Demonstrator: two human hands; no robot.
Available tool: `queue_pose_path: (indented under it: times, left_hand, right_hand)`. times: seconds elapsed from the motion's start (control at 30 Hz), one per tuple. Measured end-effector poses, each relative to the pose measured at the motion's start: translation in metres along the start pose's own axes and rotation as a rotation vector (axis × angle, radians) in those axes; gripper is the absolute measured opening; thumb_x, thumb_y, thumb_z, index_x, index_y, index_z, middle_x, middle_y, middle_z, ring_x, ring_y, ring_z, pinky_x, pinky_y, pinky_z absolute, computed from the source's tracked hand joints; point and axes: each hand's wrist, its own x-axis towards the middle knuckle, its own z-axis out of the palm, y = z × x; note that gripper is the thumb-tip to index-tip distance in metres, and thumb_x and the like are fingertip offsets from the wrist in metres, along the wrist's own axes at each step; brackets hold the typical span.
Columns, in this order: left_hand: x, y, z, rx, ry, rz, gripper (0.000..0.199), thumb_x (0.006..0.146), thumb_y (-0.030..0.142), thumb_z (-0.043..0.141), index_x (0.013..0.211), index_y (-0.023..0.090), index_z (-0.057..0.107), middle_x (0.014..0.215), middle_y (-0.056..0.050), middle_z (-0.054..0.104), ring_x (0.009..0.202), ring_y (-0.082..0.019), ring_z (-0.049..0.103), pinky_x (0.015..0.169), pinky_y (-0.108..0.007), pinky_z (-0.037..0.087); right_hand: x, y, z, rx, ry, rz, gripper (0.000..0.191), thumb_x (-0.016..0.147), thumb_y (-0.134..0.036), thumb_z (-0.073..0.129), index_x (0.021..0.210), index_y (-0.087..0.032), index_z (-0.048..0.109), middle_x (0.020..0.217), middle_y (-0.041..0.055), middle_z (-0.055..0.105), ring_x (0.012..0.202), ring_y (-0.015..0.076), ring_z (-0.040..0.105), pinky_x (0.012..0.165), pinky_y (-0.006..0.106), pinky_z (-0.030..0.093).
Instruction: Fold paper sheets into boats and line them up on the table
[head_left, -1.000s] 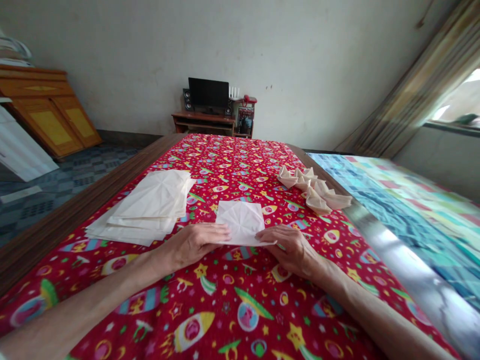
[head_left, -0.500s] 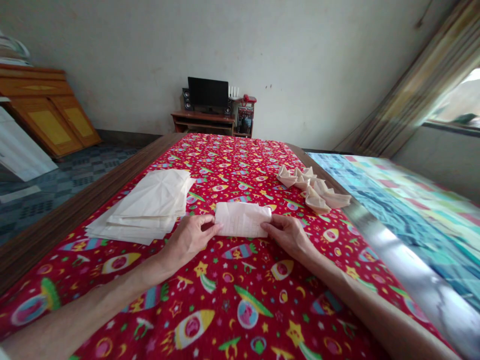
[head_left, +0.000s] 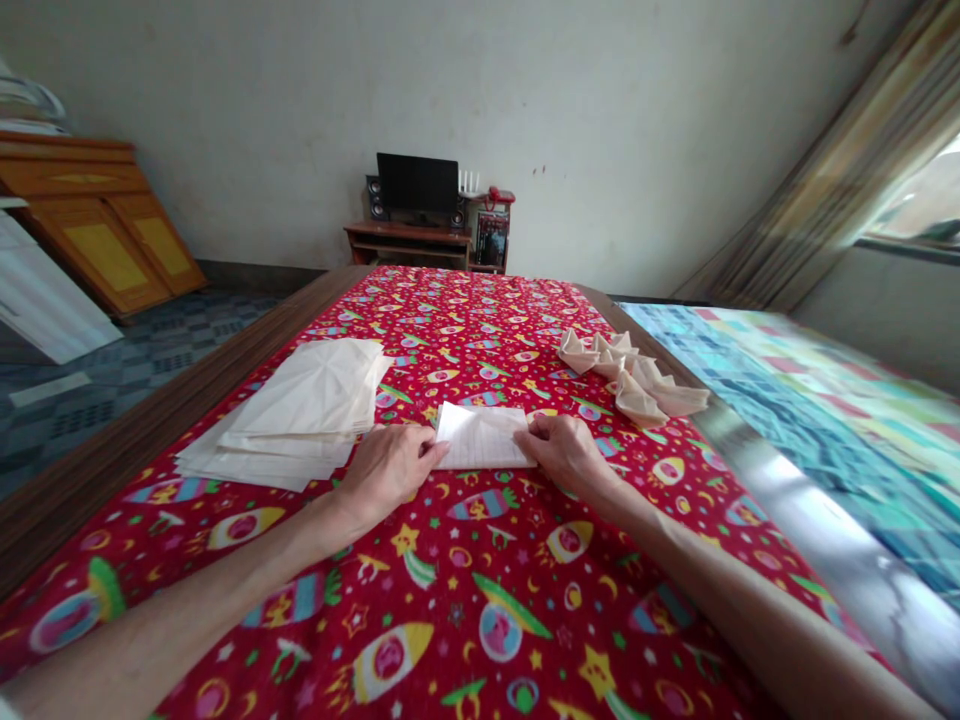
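A white sheet of paper (head_left: 481,438), folded into a small rectangle, lies in front of me between both hands. My left hand (head_left: 394,462) is closed, pinching its left edge between thumb and curled fingers. At the opposite edge my right hand (head_left: 564,452) pinches the paper the same way. Creases run across the paper's upper face. Left of my left hand rests a stack of creased cream paper sheets (head_left: 300,395). Beyond my right hand sit several folded paper shapes (head_left: 630,372) with pointed tips.
Under everything spreads a red rocket-patterned cloth (head_left: 480,560) on a table with a brown wooden edge (head_left: 247,335). A monitor (head_left: 418,185) stands on a desk by the far wall. To the right is a bed with a blue checked cover (head_left: 750,400).
The paper's visible face has changed, with its top edge now slanting at the left. My hands' fingers have curled more tightly at its two edges.
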Motion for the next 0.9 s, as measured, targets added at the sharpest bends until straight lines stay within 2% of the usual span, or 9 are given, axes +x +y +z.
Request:
queue_pose_path:
  times: [0.2, 0.37, 0.57, 0.73, 0.9]
  left_hand:
    - [0.006, 0.002, -0.007, 0.023, -0.072, -0.056, 0.035, 0.088, 0.043, 0.045, 0.066, 0.022, 0.064, 0.066, -0.003, 0.067, 0.067, -0.02, 0.063, 0.054, -0.028, 0.025]
    - [0.007, 0.004, -0.01, 0.016, -0.089, -0.08, 0.034, 0.087, 0.044, 0.045, 0.069, 0.023, 0.066, 0.068, -0.004, 0.068, 0.07, -0.021, 0.064, 0.054, -0.027, 0.026]
    - [0.008, 0.003, -0.007, 0.053, -0.074, -0.076, 0.036, 0.086, 0.044, 0.044, 0.069, 0.024, 0.067, 0.069, -0.004, 0.069, 0.07, -0.022, 0.065, 0.053, -0.028, 0.027]
    - [0.01, 0.001, -0.003, 0.098, -0.041, -0.067, 0.038, 0.086, 0.047, 0.043, 0.068, 0.024, 0.068, 0.069, -0.005, 0.07, 0.07, -0.022, 0.065, 0.052, -0.028, 0.028]
    - [0.011, 0.001, -0.003, 0.103, -0.065, -0.087, 0.037, 0.086, 0.048, 0.043, 0.068, 0.024, 0.065, 0.07, -0.003, 0.069, 0.072, -0.023, 0.065, 0.053, -0.027, 0.032]
  right_hand:
    - [0.008, 0.004, 0.002, -0.01, -0.05, 0.055, 0.027, 0.074, -0.038, 0.053, 0.057, -0.019, 0.061, 0.051, -0.0021, 0.05, 0.054, 0.0109, 0.045, 0.05, 0.022, 0.026]
    - [0.015, 0.002, 0.0, -0.029, -0.075, 0.09, 0.041, 0.08, -0.05, 0.047, 0.059, -0.019, 0.064, 0.05, -0.0008, 0.051, 0.053, 0.0116, 0.045, 0.05, 0.022, 0.027]
    - [0.017, -0.003, -0.002, -0.127, -0.054, 0.092, 0.031, 0.078, -0.039, 0.05, 0.062, -0.018, 0.066, 0.055, 0.0011, 0.055, 0.054, 0.012, 0.045, 0.05, 0.023, 0.026]
    - [0.017, -0.006, -0.001, -0.192, -0.046, 0.071, 0.03, 0.079, -0.037, 0.048, 0.067, -0.018, 0.068, 0.061, 0.0036, 0.061, 0.055, 0.0124, 0.048, 0.053, 0.025, 0.027]
    - [0.018, -0.008, -0.002, -0.233, -0.055, 0.067, 0.03, 0.079, -0.037, 0.048, 0.07, -0.018, 0.069, 0.066, 0.0058, 0.065, 0.06, 0.0152, 0.054, 0.055, 0.026, 0.029]
